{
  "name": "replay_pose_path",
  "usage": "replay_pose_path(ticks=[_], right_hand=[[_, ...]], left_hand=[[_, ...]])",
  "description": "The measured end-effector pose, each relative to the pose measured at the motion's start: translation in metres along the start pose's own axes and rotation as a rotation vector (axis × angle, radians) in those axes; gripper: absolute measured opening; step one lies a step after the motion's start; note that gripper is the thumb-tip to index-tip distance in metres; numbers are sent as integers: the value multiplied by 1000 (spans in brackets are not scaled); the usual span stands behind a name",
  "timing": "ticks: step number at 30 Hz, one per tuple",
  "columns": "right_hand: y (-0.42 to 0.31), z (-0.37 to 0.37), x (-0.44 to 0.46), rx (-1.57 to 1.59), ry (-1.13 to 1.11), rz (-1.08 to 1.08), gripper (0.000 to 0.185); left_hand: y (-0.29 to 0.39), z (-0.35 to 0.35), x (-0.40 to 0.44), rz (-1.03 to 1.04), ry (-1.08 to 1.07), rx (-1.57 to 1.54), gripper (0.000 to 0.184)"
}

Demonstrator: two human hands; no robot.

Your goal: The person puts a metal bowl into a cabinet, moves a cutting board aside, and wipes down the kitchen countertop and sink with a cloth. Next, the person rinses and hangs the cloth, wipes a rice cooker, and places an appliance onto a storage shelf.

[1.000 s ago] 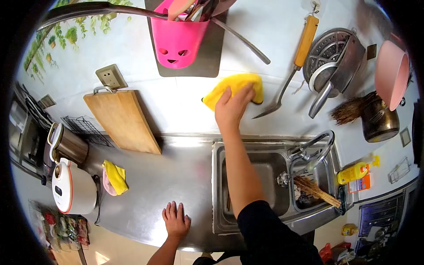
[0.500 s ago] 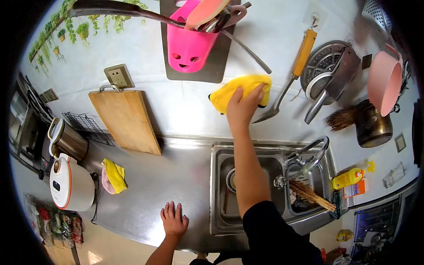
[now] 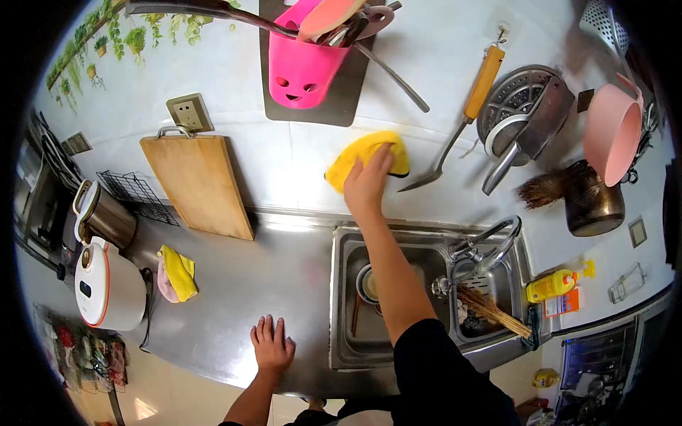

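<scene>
My right hand (image 3: 366, 186) presses a yellow cloth (image 3: 364, 153) with a dark edge against the white wall (image 3: 312, 167), above the sink (image 3: 337, 298). The fingers bend over the cloth and hide part of it. A spatula with a wooden handle (image 3: 485, 82) hangs on the wall just right of the cloth. My left hand (image 3: 272, 346) lies flat on the steel counter (image 3: 234, 284) near its front edge, fingers stretched out and holding nothing. Further left on the counter are a folded yellow cloth and a pink cloth (image 3: 177, 275).
A pink utensil holder (image 3: 302, 74) hangs above. A cutting board (image 3: 195, 184) leans against the wall at left, near a white rice cooker (image 3: 110, 284). At right are the faucet (image 3: 490, 245), a yellow bottle (image 3: 552, 286), a hanging cleaver (image 3: 536, 124) and a pink pot (image 3: 612, 135).
My right hand has moved the yellow cloth left and slightly down along the wall. The left hand stays flat on the counter. The whole view has shifted slightly.
</scene>
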State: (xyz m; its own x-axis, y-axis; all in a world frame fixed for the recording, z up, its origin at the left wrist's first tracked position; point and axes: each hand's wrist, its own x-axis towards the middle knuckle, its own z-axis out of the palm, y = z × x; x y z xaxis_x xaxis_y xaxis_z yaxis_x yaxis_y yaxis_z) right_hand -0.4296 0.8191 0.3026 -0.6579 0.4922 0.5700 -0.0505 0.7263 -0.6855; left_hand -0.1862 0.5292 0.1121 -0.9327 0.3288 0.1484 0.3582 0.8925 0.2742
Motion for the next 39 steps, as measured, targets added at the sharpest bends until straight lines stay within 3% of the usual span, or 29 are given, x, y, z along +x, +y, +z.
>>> replay_pose_path(ticks=[2,4,5,8,10,12,14,16,17,20,26,29,32,34,39], right_hand=[[4,-8,-2,55,-62,13,70],[1,-24,15,-88,77,6,69],[1,-30,34,-57,244,-96,68],[-25,-38,47,107,275,-36,68],[-11,-22,33,88,255,-95,66],[4,-14,18,-152,64,-251,65],[-6,-35,34,-24,-36,-153,62],[-23,-55,53,-133,131,-285,62],[-31,-60,73,-205,315,-458,60],[-70,-82,108,-283,345,-583,58],[-83,-99,116,-435,226,-698,51],[-51,-93,106,-409,130,-813,48],[-49,-102,112,-335,170,-869,48],[-70,-110,117,-459,156,-706,51],[-36,-66,88,-469,281,-709,53]], left_hand=[[-3,1,0,1,-4,2,52],[-2,0,1,4,3,0,53],[-2,-1,0,13,2,-2,53],[-1,-2,1,4,-9,0,53],[-2,3,0,0,-4,1,53],[-3,3,-4,-3,8,13,54],[-4,2,-1,-1,-17,-4,54],[-5,4,-2,2,13,-7,54],[-5,4,-2,-3,4,4,54],[-4,4,-2,-4,7,4,54],[-5,4,-3,0,24,-2,54],[-4,0,-2,12,30,-13,54],[-6,2,0,16,47,-32,54],[-5,3,-4,6,54,-39,54],[-7,2,-2,4,52,-17,53]])
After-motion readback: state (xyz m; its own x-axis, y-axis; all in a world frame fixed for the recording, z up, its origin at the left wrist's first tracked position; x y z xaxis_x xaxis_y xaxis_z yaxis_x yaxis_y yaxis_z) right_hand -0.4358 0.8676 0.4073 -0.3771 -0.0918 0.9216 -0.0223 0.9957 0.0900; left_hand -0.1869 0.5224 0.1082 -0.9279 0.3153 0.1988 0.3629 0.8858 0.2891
